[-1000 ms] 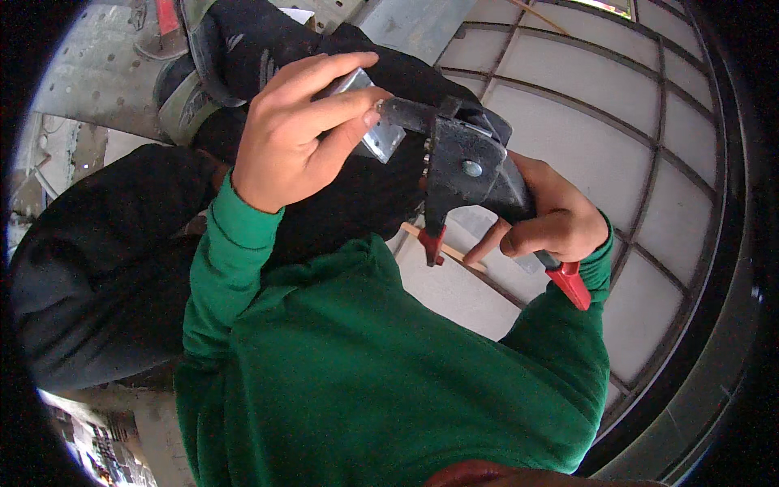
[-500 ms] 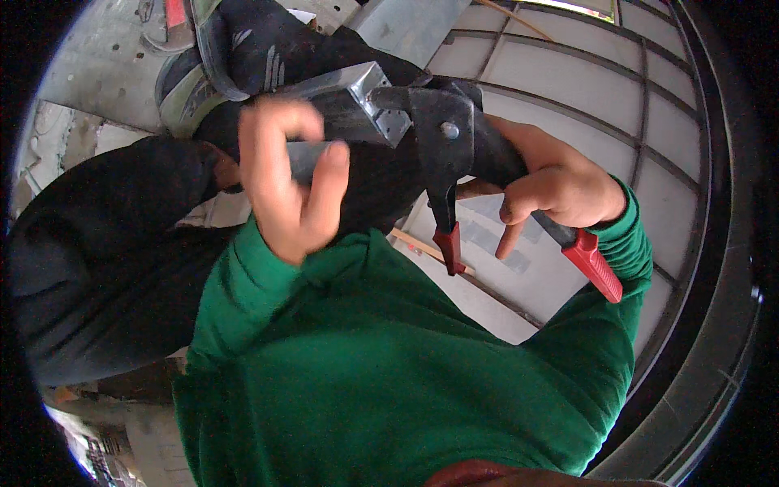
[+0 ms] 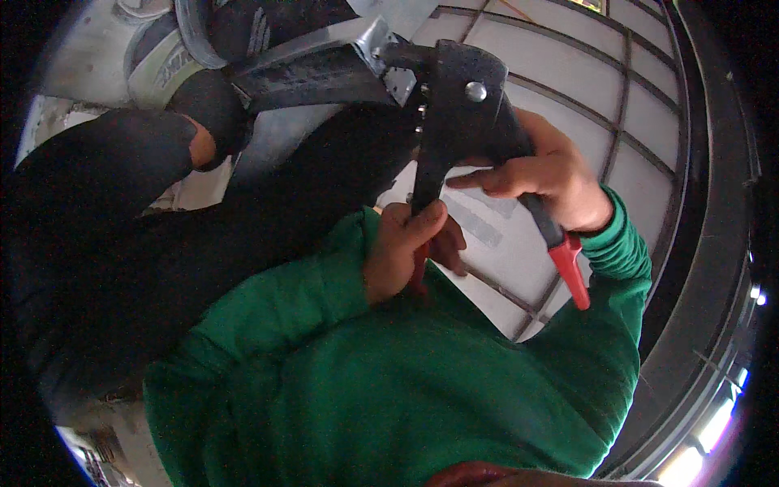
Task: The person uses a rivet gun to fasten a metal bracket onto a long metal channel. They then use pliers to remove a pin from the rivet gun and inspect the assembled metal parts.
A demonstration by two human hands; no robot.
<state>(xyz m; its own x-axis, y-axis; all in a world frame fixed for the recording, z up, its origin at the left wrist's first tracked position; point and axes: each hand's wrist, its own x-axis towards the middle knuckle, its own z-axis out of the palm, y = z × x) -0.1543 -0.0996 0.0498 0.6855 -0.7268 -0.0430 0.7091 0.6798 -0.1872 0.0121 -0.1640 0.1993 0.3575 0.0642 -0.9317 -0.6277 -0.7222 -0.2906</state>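
Note:
A black hand riveter point(image 3: 462, 105) with a round silver pivot bolt and red grips stands in front of me. Its nose meets the end of a grey metal channel point(image 3: 316, 77), beside a bent end tab. My left hand point(image 3: 393, 252) is closed round one handle of the riveter, thumb along it, and covers most of that red grip. Round the other handle, above its red grip point(image 3: 572, 268), my right hand point(image 3: 560, 178) is wrapped. A finger of this hand points across toward the left handle. Where exactly the nose touches the channel is hard to make out.
Dark-trousered legs point(image 3: 122, 243) and a shoe point(image 3: 162, 73) are to the left, under and beside the channel. A panel with a dark grid of bars point(image 3: 584, 73) spreads behind the tool. At the far right a broad dark frame point(image 3: 706, 268) curves past.
My left hand, raised and blurred beside the channel before, has come down and right and taken hold of the riveter's left handle. My right hand has kept its hold. The handles are slightly closer together.

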